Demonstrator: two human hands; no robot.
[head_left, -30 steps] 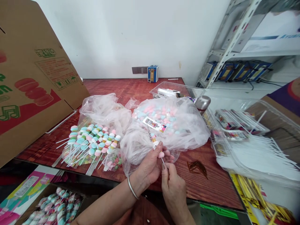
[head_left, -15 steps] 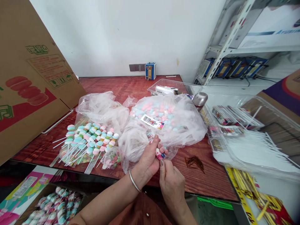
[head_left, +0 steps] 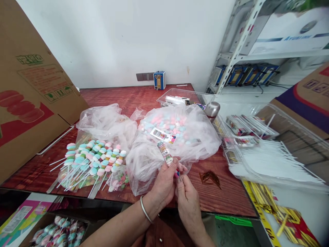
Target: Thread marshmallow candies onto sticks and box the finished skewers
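My left hand point(head_left: 161, 183) is closed around a narrow printed plastic wrapper point(head_left: 164, 152), whose upper part with small print sticks out past the thumb. At the wrapper's lower end, a small blue and pink part shows between the hands. My right hand point(head_left: 189, 195) pinches there, thumb against fingers, right beside the left hand; what exactly lies in its fingertips is hidden. Behind them lies a big clear bag of pastel marshmallows point(head_left: 169, 125) with a flat printed label point(head_left: 163, 135) on it. Marshmallow skewers point(head_left: 95, 154) on white sticks are piled to the left.
A clear bin point(head_left: 276, 161) of white sticks and printed packs stands at right. Brown twist ties point(head_left: 210, 178) lie on the red-brown table point(head_left: 231, 197). A large carton point(head_left: 33, 82) rises at left; a box of wrapped skewers point(head_left: 60, 230) sits below the table edge.
The view has swung slightly right. My left hand has turned, and more of the printed wrapper now shows above its thumb. Both hands remain close together at the wrapper.
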